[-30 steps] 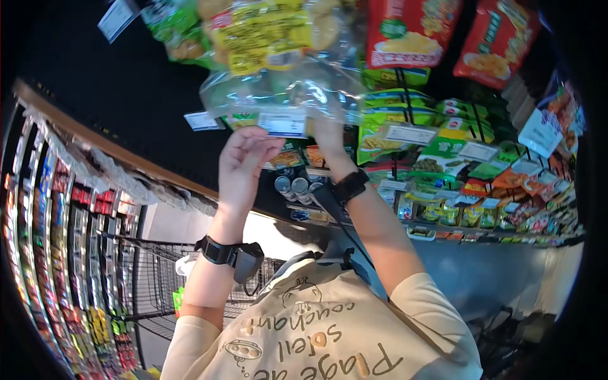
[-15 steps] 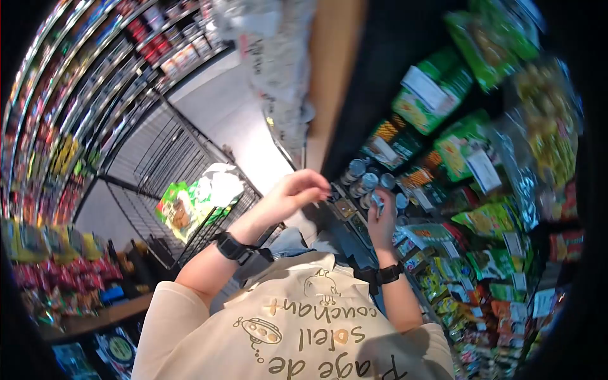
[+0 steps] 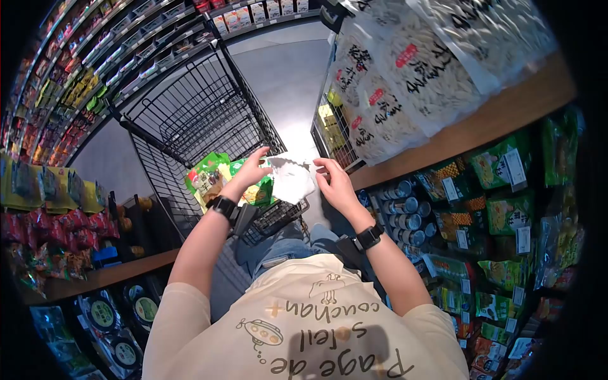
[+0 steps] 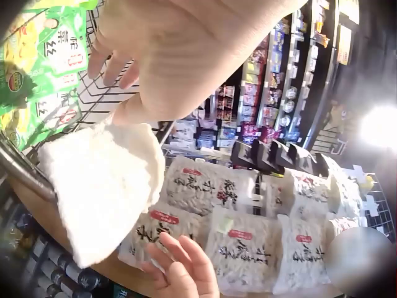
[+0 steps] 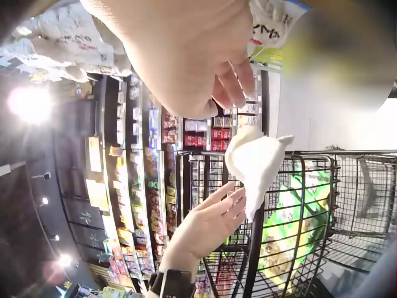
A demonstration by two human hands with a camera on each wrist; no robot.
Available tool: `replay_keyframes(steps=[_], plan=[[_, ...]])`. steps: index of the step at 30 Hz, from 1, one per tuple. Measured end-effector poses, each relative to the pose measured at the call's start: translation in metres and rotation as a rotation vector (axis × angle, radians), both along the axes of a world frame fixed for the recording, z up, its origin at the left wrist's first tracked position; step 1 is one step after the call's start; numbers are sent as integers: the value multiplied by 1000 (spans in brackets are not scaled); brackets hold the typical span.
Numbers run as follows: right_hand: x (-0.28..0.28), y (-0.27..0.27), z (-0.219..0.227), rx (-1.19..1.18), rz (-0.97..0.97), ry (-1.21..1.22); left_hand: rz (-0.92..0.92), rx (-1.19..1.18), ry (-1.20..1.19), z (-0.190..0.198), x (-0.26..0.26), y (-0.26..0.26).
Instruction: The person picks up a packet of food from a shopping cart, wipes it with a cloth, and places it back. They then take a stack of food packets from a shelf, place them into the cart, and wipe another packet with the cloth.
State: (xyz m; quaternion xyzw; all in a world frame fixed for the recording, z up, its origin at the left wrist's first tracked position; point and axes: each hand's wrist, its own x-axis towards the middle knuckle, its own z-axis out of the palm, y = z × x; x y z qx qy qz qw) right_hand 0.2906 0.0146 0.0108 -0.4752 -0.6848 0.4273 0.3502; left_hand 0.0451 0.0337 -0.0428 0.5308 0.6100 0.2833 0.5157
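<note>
A white fuzzy cloth (image 3: 292,179) hangs over the near edge of the black wire shopping cart (image 3: 209,120). My left hand (image 3: 252,175) is at the cloth's left side, fingers loosely spread. In the left wrist view its thumb tip overlaps the top of the cloth (image 4: 102,186). On the other side, my right hand (image 3: 335,185) hovers with relaxed fingers, its fingertips close to the cloth's right edge. Neither hand grips anything. Green food packets (image 3: 212,179) lie in the cart beside the cloth, partly covered by my left hand.
Bags of white, noodle-like food (image 3: 405,82) lie on a wooden-edged shelf at the right. Below it are cans (image 3: 402,212) and hanging green packets (image 3: 506,215). Red packets (image 3: 69,228) hang at the left, with stocked shelves (image 3: 63,82) beyond the cart.
Both hands have left the price tag and hanging bag at the shelf and come down to the cart. The head view has turned toward the cart, and the right hand has moved away from the cans.
</note>
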Motion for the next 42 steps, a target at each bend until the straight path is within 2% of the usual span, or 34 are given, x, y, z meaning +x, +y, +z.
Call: replay_keyframes(steps=[1, 3, 5, 7, 9, 13, 15, 16, 17, 19, 20, 21, 23, 24, 27, 28, 32, 33, 35, 37, 40, 42], plan=[[-6, 5, -6, -31, -3, 19, -7, -63, -43, 8, 4, 6], [-11, 11, -22, -84, 24, -22, -56, -89, -50, -2, 0, 14], [-14, 12, -46, -80, -2, -125, -69, -491, -448, -6, -3, 18], [-13, 13, -64, -153, 22, -186, -104, -542, -440, 0, -1, 14], [-14, 13, -76, -435, 77, 54, 3, -471, -475, -3, -2, 7], [-14, 13, -66, -408, 68, 126, 106, -340, -559, 38, 5, -7], [-15, 14, -71, -400, 58, 134, 9, -190, -719, 43, 7, -8], [-16, 14, -73, -398, 64, 171, -17, -196, -731, 42, 7, -7], [-16, 15, -74, -396, 71, 208, -18, -194, -729, 39, 8, -7], [-15, 15, -73, -406, 78, 201, -127, -118, -573, 38, 11, -10], [-15, 15, -72, -418, 84, 194, -88, -104, -565, 39, 13, -13], [-16, 15, -67, -414, 84, 199, -90, -101, -560, 45, 13, -16], [-17, 10, -42, -166, 32, 143, 1, -119, -724, 59, 17, -23], [-17, 10, -27, -164, 24, 146, 56, -122, -740, 68, 19, -27], [-17, 15, 23, 57, 69, 246, 34, -84, -713, 97, 17, -31], [-16, 18, 33, 14, 103, 357, 32, -70, -674, 118, 21, -34], [-12, 22, 73, -150, 201, 666, -76, 44, -687, 155, 19, -35], [-12, 23, 81, -144, 199, 668, -119, 61, -679, 171, 21, -37], [-11, 23, 94, 91, 196, 598, -202, 97, -663, 192, 24, -39], [-12, 22, 105, 137, 192, 604, -184, 89, -631, 197, 20, -42], [-13, 21, 116, 187, 169, 608, -265, 123, -691, 213, 22, -42], [-13, 23, 123, 194, 149, 605, -245, 90, -756, 217, 23, -43]])
